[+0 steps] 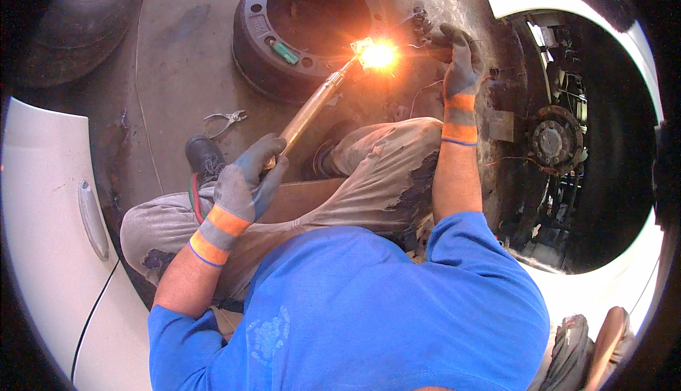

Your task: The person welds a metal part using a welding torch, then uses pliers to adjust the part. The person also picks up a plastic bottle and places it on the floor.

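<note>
My left hand (250,171), in a grey glove with an orange cuff, is wrapped round the brass handle of a gas torch (312,113). The torch points up and to the right, and a glaring orange-white flame (378,56) burns at its tip. To the right of the glare, my gloved right hand (462,63) is raised with its fingers curled round something dark and small, too unclear to name. Behind the flame lies a large brake drum (248,47) with holes round its rim. A small green object, perhaps a lighter (285,53), rests on that rim.
Pliers (225,121) lie on the concrete left of the torch. A red and green hose (196,196) runs by my leg. A tyre (78,36) stands at far left. On the right, a wheel hub (552,141) sits inside a white wheel arch. A white door (50,178) borders the left.
</note>
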A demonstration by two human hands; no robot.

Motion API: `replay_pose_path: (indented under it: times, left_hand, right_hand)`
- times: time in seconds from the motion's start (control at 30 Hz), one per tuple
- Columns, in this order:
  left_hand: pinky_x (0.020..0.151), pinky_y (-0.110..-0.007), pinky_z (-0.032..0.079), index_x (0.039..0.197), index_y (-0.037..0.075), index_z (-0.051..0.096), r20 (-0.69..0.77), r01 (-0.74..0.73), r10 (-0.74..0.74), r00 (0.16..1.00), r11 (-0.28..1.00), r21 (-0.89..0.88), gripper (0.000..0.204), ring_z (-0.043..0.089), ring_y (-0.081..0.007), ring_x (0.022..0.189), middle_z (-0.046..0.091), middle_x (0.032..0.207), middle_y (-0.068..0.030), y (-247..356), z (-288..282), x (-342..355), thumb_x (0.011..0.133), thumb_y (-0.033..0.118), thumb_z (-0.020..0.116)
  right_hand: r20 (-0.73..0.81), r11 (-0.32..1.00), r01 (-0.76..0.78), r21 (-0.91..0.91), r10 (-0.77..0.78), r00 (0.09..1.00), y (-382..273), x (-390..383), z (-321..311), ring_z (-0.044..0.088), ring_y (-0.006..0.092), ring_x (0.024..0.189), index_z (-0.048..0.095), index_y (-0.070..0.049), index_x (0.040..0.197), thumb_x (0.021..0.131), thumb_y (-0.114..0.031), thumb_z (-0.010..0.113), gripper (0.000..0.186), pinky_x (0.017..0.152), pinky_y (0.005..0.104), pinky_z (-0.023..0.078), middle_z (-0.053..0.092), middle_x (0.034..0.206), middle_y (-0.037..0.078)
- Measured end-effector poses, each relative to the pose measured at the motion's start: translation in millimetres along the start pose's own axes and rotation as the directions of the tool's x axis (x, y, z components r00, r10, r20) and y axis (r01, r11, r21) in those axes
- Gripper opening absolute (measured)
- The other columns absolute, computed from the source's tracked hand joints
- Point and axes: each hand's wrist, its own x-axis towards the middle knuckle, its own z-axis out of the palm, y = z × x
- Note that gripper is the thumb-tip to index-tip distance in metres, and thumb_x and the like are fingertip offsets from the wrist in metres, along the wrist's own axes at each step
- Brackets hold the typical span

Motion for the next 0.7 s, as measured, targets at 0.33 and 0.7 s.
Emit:
replay_pose_path:
  times: [0.33, 0.7]
  left_hand:
    - [0.082, -0.035, 0.053, 0.112, 0.006, 0.060, -0.001, -0.022, 0.022, 1.000, 1.000, -0.010, 0.027, 0.066, -0.0308, 0.098, 0.062, 0.116, -0.0195, -0.2, 1.3, 0.4, 0.087, 0.012, 0.065]
    - [0.081, -0.035, 0.053, 0.112, 0.006, 0.059, -0.019, -0.074, 0.074, 0.997, 0.997, -0.004, 0.026, 0.066, -0.0313, 0.099, 0.062, 0.115, -0.0189, 0.6, 1.4, 1.1, 0.087, 0.011, 0.064]
  right_hand:
    - [0.041, 0.999, 0.018, 0.028, -0.019, 0.999, 4.6, 0.9, -4.6, 0.068, 0.0204, 0.078, 0.065, 0.001, 0.107, 0.093, -0.027, 0.056, 0.033, 0.071, 0.0330, 0.056, 0.069, 0.093, 0.012]
    - [0.057, 1.000, -0.009, 0.017, 0.008, 0.998, 6.6, 1.8, -7.1, 0.068, 0.0220, 0.078, 0.065, 0.002, 0.108, 0.093, -0.029, 0.057, 0.035, 0.071, 0.0344, 0.056, 0.069, 0.094, 0.013]
